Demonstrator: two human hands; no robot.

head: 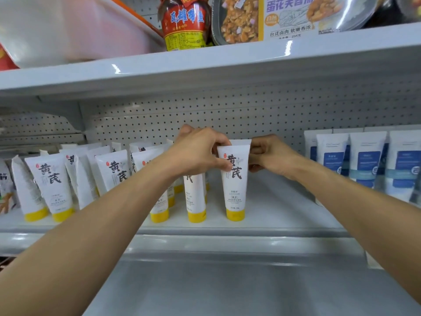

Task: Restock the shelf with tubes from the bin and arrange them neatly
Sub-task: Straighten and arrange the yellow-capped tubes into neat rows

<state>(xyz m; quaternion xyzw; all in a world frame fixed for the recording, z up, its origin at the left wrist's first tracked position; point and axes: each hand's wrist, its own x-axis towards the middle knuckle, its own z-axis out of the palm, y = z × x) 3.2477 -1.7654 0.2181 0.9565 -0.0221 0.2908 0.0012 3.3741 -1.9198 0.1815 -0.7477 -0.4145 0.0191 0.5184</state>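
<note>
A white tube with a yellow cap point(235, 190) stands cap-down on the middle shelf point(273, 215), at the right end of the front row. My left hand point(200, 149) pinches its upper left edge. My right hand point(271, 153) grips its upper right side from behind. Several matching tubes point(52, 185) stand to the left in loose rows, some leaning; another point(196, 201) stands just left of the held one, partly behind my left forearm. No bin shows in this view.
White tubes with blue labels point(366, 163) stand at the shelf's right. A bare gap lies between them and the held tube. The upper shelf point(227, 62) carries a red-labelled jar point(185, 23), a food tray point(241, 19) and a pale tilted container point(75, 26). A pegboard wall point(227, 110) backs the shelf.
</note>
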